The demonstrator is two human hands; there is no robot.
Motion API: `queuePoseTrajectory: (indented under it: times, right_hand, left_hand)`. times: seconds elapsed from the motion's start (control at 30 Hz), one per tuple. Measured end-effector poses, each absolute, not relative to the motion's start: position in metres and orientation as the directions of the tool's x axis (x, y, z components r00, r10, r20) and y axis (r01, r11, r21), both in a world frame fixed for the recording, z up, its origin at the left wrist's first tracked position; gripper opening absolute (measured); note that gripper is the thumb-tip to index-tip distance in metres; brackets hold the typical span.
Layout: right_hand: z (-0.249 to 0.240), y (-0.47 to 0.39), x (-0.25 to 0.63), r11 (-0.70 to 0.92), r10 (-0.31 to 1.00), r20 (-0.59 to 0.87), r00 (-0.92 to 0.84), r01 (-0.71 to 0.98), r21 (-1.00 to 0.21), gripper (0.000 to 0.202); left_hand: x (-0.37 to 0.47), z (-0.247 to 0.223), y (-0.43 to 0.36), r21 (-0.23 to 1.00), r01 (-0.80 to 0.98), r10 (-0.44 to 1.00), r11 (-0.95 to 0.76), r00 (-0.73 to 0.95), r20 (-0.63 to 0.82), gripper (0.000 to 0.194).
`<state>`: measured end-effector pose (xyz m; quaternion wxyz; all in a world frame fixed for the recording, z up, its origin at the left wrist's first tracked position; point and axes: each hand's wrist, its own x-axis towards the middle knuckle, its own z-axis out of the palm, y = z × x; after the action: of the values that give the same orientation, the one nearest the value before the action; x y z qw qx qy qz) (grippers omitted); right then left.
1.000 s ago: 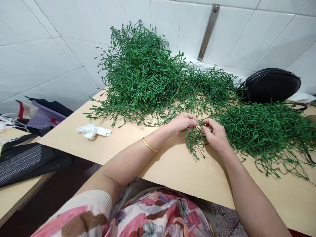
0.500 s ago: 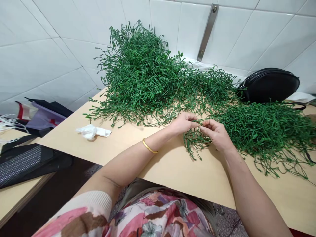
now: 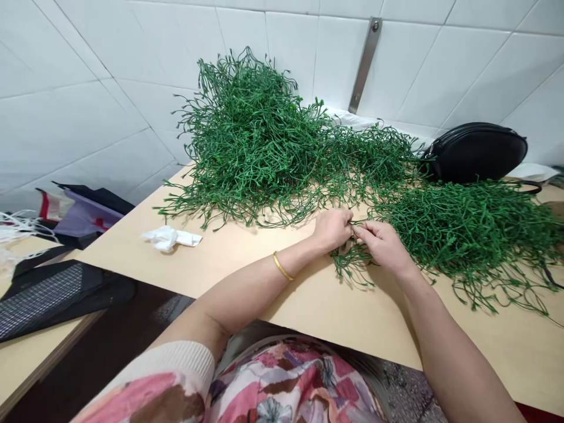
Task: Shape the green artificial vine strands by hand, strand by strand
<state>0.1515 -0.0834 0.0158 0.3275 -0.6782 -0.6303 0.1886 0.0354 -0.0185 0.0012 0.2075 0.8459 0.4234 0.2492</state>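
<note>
Fingertips of my left hand (image 3: pixel 333 228) and my right hand (image 3: pixel 379 242) meet over the table, both pinching thin green artificial stems. Some green sprigs (image 3: pixel 352 267) hang or lie just below the fingers, partly covered by them. A tall heap of green artificial stems (image 3: pixel 259 141) rises behind my left hand. Right of my right hand spreads a second, lower pile of the same stems (image 3: pixel 467 226). A gold bangle (image 3: pixel 282 265) circles my left wrist. The exact join between the fingertips is too small to make out.
A black oval bag (image 3: pixel 478 151) rests against the tiled wall at the back right. Crumpled white tissue (image 3: pixel 170 238) lies on the pale wooden table (image 3: pixel 132 252) at left. A metal bracket (image 3: pixel 365 64) is fixed to the wall. Bags (image 3: pixel 83 214) stand beyond the left edge.
My left hand has closed further, its fingers curling in on the stems beside my right fingertips. The sprigs beneath have shifted slightly. The whole view has tilted a little.
</note>
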Motion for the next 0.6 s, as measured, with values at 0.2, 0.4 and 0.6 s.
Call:
queuePoseTrajectory:
  times: [0.2, 0.4, 0.6]
  right_hand:
    - [0.022, -0.087, 0.154, 0.08, 0.968, 0.194, 0.162, 0.533, -0.843, 0.026]
    - [0.014, -0.079, 0.158, 0.077, 0.971, 0.184, 0.151, 0.53, -0.844, 0.024]
    - [0.022, -0.087, 0.15, 0.172, 0.973, 0.23, -0.007, 0.689, -0.704, 0.025]
  left_hand:
    - [0.029, 0.002, -0.008, 0.849, 0.315, 0.744, -0.425, 0.655, 0.13, 0.016]
    - [0.018, 0.002, 0.001, 0.985, 0.093, 0.644, -0.146, 0.764, 0.023, 0.024]
    - [0.022, -0.005, 0.001, 0.999, 0.052, 0.697, -0.016, 0.717, -0.026, 0.031]
